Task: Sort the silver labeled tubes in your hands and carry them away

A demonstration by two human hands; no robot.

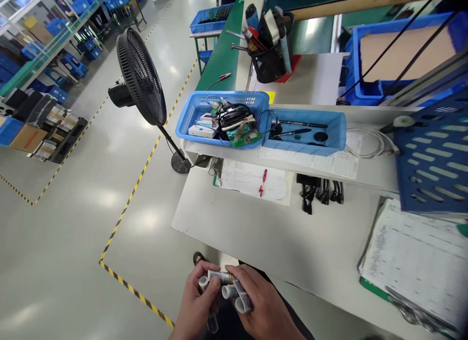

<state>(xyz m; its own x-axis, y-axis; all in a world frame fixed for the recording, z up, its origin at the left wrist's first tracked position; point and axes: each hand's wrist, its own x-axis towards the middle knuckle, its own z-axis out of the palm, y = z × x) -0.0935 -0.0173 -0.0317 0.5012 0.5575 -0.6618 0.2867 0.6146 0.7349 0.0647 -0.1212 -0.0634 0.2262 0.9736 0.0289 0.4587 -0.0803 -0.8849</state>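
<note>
Both my hands are low in the head view, in front of the grey workbench point(278, 237). My left hand point(193, 306) and my right hand point(261, 306) together grip a bundle of small grey tubes point(228, 289), rolled and banded, with their open ends facing up. My fingers wrap the bundle from both sides. A clear tube end hangs below the left hand. The bundle is held over my lap, off the bench edge.
A blue basket of circuit parts point(223, 118) and a blue tray with pens point(303, 130) sit on a raised shelf. Papers with a red pen point(263, 181), black plugs point(321, 191), a clipboard point(417, 262), a black tool cup point(270, 57). A standing fan point(141, 79) is on the floor left.
</note>
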